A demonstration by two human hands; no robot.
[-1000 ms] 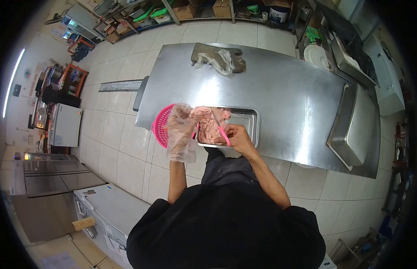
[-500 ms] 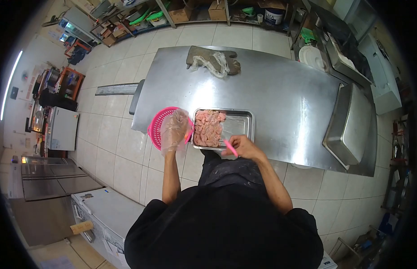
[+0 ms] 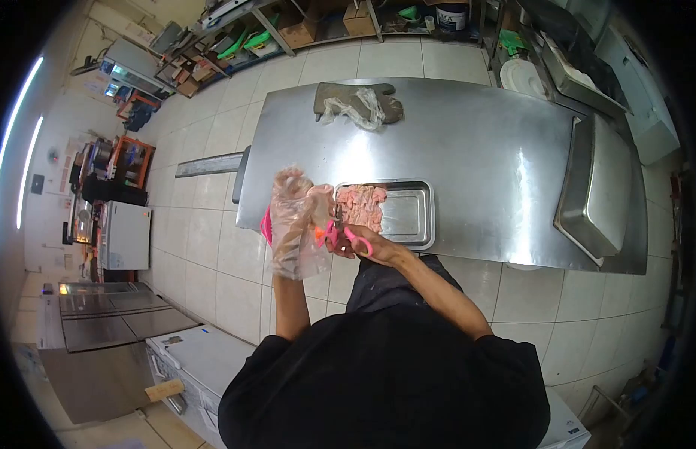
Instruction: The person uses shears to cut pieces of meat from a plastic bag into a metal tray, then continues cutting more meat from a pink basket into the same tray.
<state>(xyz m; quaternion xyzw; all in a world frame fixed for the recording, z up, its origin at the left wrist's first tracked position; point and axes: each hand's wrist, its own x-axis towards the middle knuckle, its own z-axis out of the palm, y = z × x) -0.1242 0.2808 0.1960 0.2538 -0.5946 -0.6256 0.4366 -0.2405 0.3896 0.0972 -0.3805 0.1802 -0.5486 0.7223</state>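
Note:
A clear plastic glove or bag covers my left hand (image 3: 292, 217), which grips a piece of pale pink meat (image 3: 320, 200) above the pink basket (image 3: 267, 226). My right hand (image 3: 349, 243) is closed on pink-handled scissors (image 3: 359, 241), their blades pointing up beside the meat. Most of the basket is hidden behind my left hand. On the steel table, the metal tray (image 3: 432, 213) has pink meat pieces (image 3: 360, 206) in its left part; its bare bottom shows on the right.
A brown oven mitt (image 3: 329, 96) with crumpled plastic (image 3: 355, 114) lies at the table's far edge (image 3: 438, 84). A large metal pan (image 3: 599, 194) stands at the right end. Shelves with boxes (image 3: 298, 33) line the back, and a white chest freezer (image 3: 205, 352) is at lower left.
My left hand has lifted meat above the basket. My right hand has moved left from the tray's near edge with the scissors, now beside that meat. The view has shifted slightly.

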